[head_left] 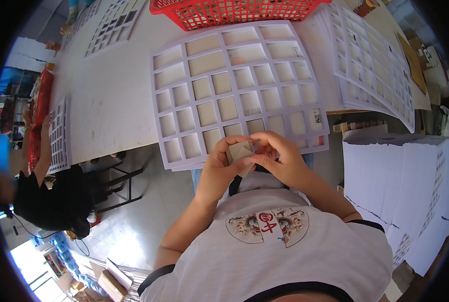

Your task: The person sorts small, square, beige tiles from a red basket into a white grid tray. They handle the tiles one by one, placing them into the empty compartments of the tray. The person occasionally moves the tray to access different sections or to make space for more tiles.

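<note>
Several small beige cardboard pieces (240,152) are held close in front of my body, fanned slightly over one another. My left hand (219,165) is closed round them from the left. My right hand (281,160) pinches at their right side, thumb pressed on the pieces and fingers curled. Just beyond lies a white board (234,94) with rows of rectangular cut-out windows, jutting over the table's near edge. Some of its windows, mostly in the left-middle columns, show plain beige; others look white, a few with print. Another board edge peeks out beneath it. My hands partly cover its near edge.
A red plastic basket (239,15) stands beyond the board. More windowed boards are stacked at the right (373,63) and lie at the far left (115,25). Tall white stacks (390,171) rise beside me on the right. A person in black (53,204) works at left, near a black metal stool (126,183).
</note>
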Motion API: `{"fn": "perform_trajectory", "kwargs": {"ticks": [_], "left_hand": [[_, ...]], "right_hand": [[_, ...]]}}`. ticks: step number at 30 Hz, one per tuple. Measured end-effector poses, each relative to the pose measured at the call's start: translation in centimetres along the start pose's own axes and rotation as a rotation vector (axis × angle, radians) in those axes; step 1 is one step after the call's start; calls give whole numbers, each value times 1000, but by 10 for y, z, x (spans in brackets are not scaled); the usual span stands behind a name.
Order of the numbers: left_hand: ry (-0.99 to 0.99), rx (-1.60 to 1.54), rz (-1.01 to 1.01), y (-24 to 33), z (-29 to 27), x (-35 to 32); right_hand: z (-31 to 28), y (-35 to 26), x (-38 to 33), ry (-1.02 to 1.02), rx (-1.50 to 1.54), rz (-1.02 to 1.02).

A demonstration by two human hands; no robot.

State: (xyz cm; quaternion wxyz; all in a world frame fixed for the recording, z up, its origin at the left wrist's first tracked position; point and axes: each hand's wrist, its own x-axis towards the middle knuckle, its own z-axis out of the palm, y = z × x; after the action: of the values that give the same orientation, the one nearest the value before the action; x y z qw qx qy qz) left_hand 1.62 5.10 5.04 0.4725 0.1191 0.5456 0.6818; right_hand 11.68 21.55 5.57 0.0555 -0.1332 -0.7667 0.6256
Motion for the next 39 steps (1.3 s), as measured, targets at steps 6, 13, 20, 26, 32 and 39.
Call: {"fn": "perform_trajectory", "kwargs": {"ticks": [6,13,20,26,32,39], "left_hand": [[39,-122,-53,-3,16,7],[59,-324,28,-4,30,17],[33,-174,-58,1,14,14],[95,-43,-77,-15,5,20],[102,3,-19,-24,1,24],[205,-89,-4,-21,8,24]], "right_hand": [[-5,-5,1,69,-90,-122],[-15,6,4,252,-152,-234],[-72,34,39,280,-70,-136],[-79,43,56,90,-273,-215],[-81,42,60,-71,-429,-313],[-68,25,13,-26,-1009,-473]]}}
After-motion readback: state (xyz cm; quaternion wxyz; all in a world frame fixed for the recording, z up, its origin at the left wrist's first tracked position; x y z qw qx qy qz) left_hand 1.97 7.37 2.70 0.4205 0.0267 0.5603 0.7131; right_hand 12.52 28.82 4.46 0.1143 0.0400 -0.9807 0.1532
